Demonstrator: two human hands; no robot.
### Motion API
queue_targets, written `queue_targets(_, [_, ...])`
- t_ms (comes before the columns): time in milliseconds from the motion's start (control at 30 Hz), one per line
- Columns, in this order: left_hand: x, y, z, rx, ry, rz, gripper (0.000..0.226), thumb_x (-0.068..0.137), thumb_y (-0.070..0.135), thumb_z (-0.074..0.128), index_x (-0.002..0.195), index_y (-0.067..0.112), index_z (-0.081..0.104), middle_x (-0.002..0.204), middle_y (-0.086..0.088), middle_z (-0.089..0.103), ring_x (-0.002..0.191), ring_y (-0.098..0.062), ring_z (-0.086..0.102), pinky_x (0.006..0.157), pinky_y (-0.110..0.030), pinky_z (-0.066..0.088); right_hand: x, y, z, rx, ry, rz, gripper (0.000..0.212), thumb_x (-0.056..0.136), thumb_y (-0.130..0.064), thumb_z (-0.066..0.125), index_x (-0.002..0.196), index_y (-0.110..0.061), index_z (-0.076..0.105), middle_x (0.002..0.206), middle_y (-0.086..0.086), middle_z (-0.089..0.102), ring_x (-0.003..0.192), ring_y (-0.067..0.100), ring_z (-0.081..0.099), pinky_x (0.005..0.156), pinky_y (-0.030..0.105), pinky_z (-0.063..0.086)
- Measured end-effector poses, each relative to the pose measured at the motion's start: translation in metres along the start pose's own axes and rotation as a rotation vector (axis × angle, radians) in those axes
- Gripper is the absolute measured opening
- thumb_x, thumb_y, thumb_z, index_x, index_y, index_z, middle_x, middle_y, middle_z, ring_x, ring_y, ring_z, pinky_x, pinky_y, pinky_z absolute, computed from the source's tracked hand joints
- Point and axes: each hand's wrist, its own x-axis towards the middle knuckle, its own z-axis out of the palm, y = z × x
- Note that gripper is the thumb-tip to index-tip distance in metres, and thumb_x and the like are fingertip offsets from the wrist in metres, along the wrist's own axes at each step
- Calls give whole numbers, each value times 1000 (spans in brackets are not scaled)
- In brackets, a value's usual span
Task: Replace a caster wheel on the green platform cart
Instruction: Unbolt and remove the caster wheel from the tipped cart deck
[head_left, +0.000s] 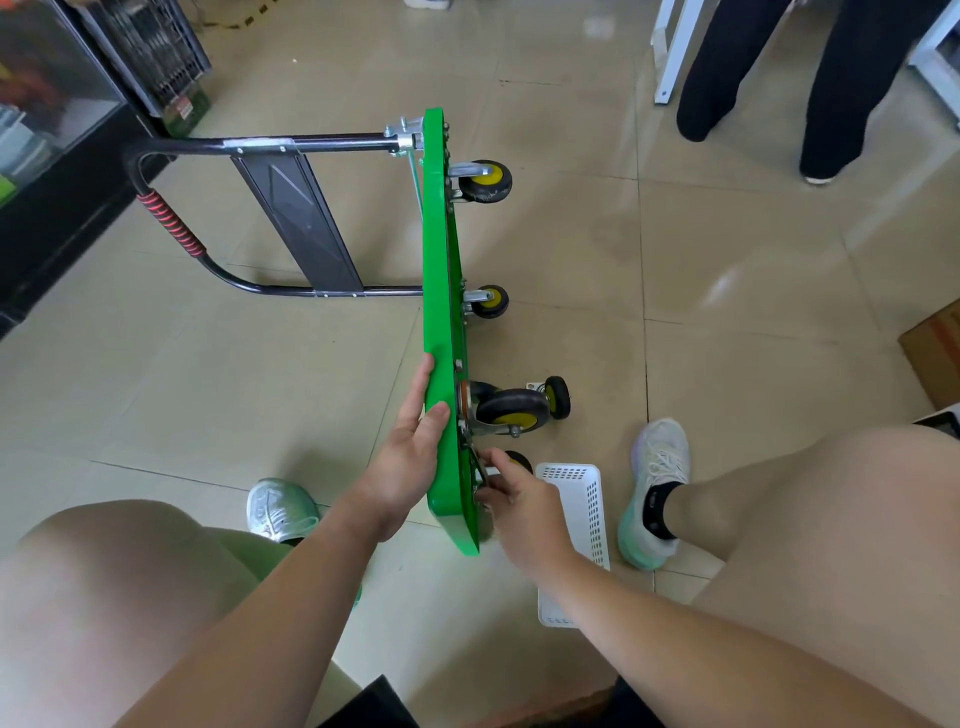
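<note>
The green metal platform cart (441, 312) stands tipped on its side edge, its long axis running straight away from both hands, wheels facing the right-hand side. The left hand (410, 457) lies flat, fingers straight, against the deck's smooth face, steadying it. Just across the deck, the right hand (519, 504) pinches a thin dark metal tool (481, 470) at the base of the nearest black-and-yellow caster wheel (519, 460), so it works closest. A white perforated plastic basket (587, 499) just beneath that wrist likely limits swing.

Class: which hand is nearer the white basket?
Right. The right hand, gripping a tool, is beside the white basket; the left hand rests on the green cart, farther off.
</note>
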Motion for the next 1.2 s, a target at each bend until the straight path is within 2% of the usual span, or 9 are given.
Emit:
queue_targets(100, [0,0,1,-10,-1,-4,54,113,31,36,136,79,29,156,12,46,136,-17,55,113,-50,46,1,4,-1,-24,17,-28,48,99,-1,54,133,-33,63,111,-11,74,105,4,67,89,14,48])
queue_targets(267, [-1,2,3,-12,13,-6,53,113,31,36,135,78,30,155,12,47,134,-18,57,111,-51,48,-8,0,-7,17,-18,36,48,96,2,58,133,-29,64,91,-18,74,79,-8,65,76,6,45])
queue_targets(367, [-2,3,3,5,14,-4,52,113,32,36,133,80,29,155,12,46,134,-18,56,111,-51,48,-24,-6,-11,90,-66,112,51,96,1,59,129,-37,64,84,-11,77,65,1,63,71,19,51])
queue_targets(467, [-1,1,2,17,13,13,52,113,33,36,138,77,28,156,14,45,136,-15,54,114,-51,45,-43,-14,-18,95,-93,181,52,95,-1,61,132,-38,57,69,-9,73,60,12,62,62,18,51])
queue_targets(533, [-1,0,2,21,16,21,51,112,34,36,141,75,27,156,14,46,137,-14,53,115,-50,44,-52,-24,-24,165,-112,210,50,95,0,62,135,-28,60,70,-4,74,60,17,60,59,22,52])
queue_targets(700, [0,-1,2,15,19,31,49,103,43,42,134,80,31,156,16,46,139,-15,51,118,-51,40,-57,-49,-27,236,-174,247,39,95,-3,64,130,-20,68,82,12,73,60,24,63,52,23,52])
queue_targets(867, [2,-3,0,21,11,35,52,99,46,44,137,79,30,157,15,45,140,-15,50,119,-50,39,-49,-59,-22,285,-166,241,33,96,-5,64,126,-13,70,73,4,65,55,21,57,64,32,56])
queue_targets(1067, [2,-4,-1,42,9,38,51,106,41,41,141,76,29,156,14,46,136,-15,55,116,-49,42,-43,-71,-20,311,-161,227,31,96,-8,63,127,-9,68,73,10,58,53,20,55,55,26,53])
queue_targets(1200, [2,-5,-2,60,15,43,52,109,37,39,147,71,27,154,15,48,134,-13,56,117,-47,42,-34,-74,-20,326,-166,257,31,96,-10,65,127,-11,68,74,9,60,55,21,56,57,30,56])
